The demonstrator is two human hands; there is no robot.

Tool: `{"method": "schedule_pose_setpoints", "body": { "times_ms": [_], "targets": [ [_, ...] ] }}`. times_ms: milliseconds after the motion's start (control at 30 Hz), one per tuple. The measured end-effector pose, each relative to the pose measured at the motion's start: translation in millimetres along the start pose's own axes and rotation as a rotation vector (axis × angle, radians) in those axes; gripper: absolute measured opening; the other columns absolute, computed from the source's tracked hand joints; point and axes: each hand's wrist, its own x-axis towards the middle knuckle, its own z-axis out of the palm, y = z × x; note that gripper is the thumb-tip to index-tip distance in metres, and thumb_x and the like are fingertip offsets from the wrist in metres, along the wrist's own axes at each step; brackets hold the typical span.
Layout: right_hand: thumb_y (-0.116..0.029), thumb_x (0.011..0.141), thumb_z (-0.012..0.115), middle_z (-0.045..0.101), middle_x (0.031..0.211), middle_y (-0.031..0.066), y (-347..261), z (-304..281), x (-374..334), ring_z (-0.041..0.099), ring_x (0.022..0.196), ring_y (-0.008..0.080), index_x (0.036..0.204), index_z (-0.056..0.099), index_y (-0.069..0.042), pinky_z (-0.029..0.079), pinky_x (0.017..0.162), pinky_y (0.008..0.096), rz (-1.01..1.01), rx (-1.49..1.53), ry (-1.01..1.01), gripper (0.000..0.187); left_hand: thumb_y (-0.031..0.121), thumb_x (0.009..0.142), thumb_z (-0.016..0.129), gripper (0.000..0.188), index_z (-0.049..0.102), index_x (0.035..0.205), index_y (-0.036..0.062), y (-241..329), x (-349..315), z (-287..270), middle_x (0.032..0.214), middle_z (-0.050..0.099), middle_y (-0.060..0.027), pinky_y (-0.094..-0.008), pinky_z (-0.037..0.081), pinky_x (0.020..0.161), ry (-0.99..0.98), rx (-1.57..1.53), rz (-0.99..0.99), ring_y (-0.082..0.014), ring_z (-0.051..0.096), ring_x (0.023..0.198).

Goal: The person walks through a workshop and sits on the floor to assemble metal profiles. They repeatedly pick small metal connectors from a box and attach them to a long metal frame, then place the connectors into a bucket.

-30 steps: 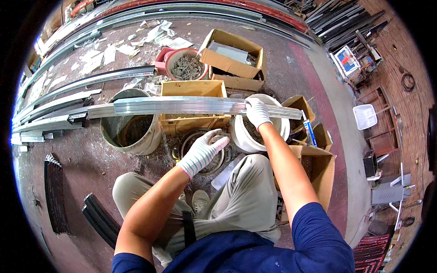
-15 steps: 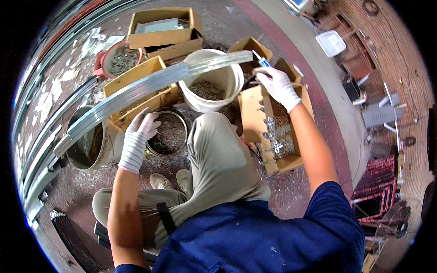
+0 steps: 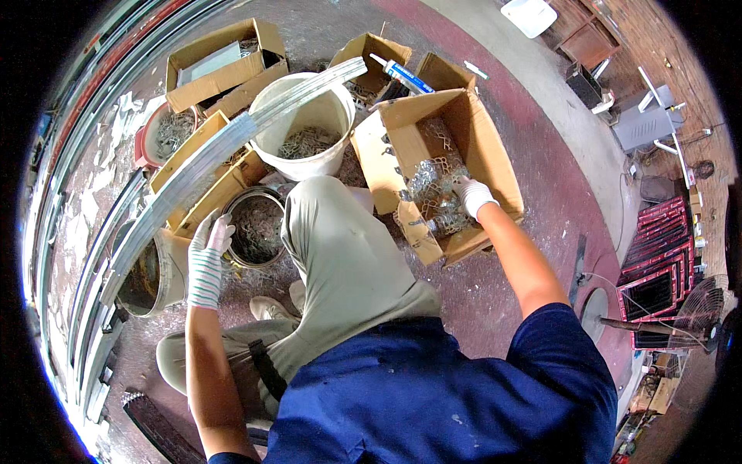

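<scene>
A long silvery metal channel (image 3: 232, 139) slants across the buckets and boxes on my left. My left hand (image 3: 209, 246), in a white glove with a green-striped cuff, is just below the channel, fingers stretched and apart; I cannot tell whether they touch it. Beside it stands a round tin (image 3: 257, 224) of small metal pieces. My gloved right hand (image 3: 473, 198) reaches into an open cardboard box (image 3: 485, 139) at the right. Its fingertips are among bent metal clips (image 3: 439, 174) and clear plastic bags, so their grip is hidden.
A white bucket (image 3: 340, 127) holds small metal pieces, with a blue-and-white cartridge tube (image 3: 402, 75) beyond its right side. A cardboard box (image 3: 193, 91) and a red tub (image 3: 141, 147) stand farther back. Long profiles line the left. A fan (image 3: 696, 313) is at far right.
My right hand has moved from near the channel's far end and the tube into the cardboard box. The view has shifted; my left hand stays near the channel.
</scene>
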Motion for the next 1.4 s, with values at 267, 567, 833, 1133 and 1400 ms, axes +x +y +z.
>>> {"method": "schedule_pose_setpoints", "body": {
  "times_ms": [267, 567, 833, 1133, 1400],
  "targets": [
    [-0.019, 0.077, 0.074, 0.060, 0.127, 0.0179, 34.7, -7.8, -5.6, 0.062, 0.113, 0.0357, 0.128, 0.064, -0.018, 0.052, 0.097, 0.0425, -0.184, -0.008, 0.011, 0.051, 0.024, 0.098, 0.067, 0.046, 0.056, 0.137, 0.0024, -16.9, 9.3, 15.4, 0.124, 0.065, -0.0068, -0.0270, 0.049, 0.095, -0.016, 0.022, 0.028, -0.0138, 0.062, 0.107],
    [-0.039, 0.083, 0.070, 0.068, 0.101, 0.0280, -15.3, -35.8, -20.5, 0.068, 0.094, 0.0400, 0.108, 0.071, -0.001, 0.054, 0.086, 0.0468, -0.090, 0.196, 0.156, 0.045, 0.021, 0.098, 0.067, 0.045, 0.056, 0.135, -0.0018, -20.9, 9.4, 16.7, 0.123, 0.065, -0.0074, -0.0274, 0.048, 0.097, -0.012, 0.108, 0.069, -0.0142, 0.061, 0.107],
    [-0.043, 0.082, 0.071, 0.071, 0.103, 0.0244, -60.3, 0.0, -6.0, 0.070, 0.100, 0.0382, 0.099, 0.075, -0.001, 0.055, 0.085, 0.0461, 0.280, 0.421, 0.053, 0.046, 0.016, 0.098, 0.066, 0.044, 0.055, 0.136, -0.0025, -18.0, 5.5, 21.7, 0.124, 0.065, -0.0096, -0.0283, 0.046, 0.101, -0.055, 0.210, 0.166, -0.0149, 0.061, 0.112],
    [-0.048, 0.074, 0.078, 0.072, 0.104, 0.0233, -68.2, 17.6, 9.6, 0.071, 0.098, 0.0371, 0.098, 0.076, -0.002, 0.056, 0.083, 0.0459, 0.332, 0.394, 0.064, 0.052, 0.016, 0.098, 0.066, 0.045, 0.054, 0.137, -0.0021, -11.0, 2.0, 23.4, 0.124, 0.066, -0.0103, -0.0282, 0.047, 0.101, -0.061, 0.298, 0.209, -0.0149, 0.062, 0.112],
    [-0.013, 0.086, 0.062, 0.073, 0.103, 0.0209, -67.1, 18.0, -6.2, 0.072, 0.094, 0.0366, 0.097, 0.077, -0.004, 0.058, 0.076, 0.0458, 0.393, 0.341, 0.103, 0.021, 0.015, 0.097, 0.066, 0.045, 0.053, 0.138, -0.0025, 1.0, -3.5, 28.5, 0.127, 0.065, -0.0126, -0.0286, 0.048, 0.101, -0.074, 0.341, 0.223, -0.0166, 0.062, 0.114]
  ]
}}
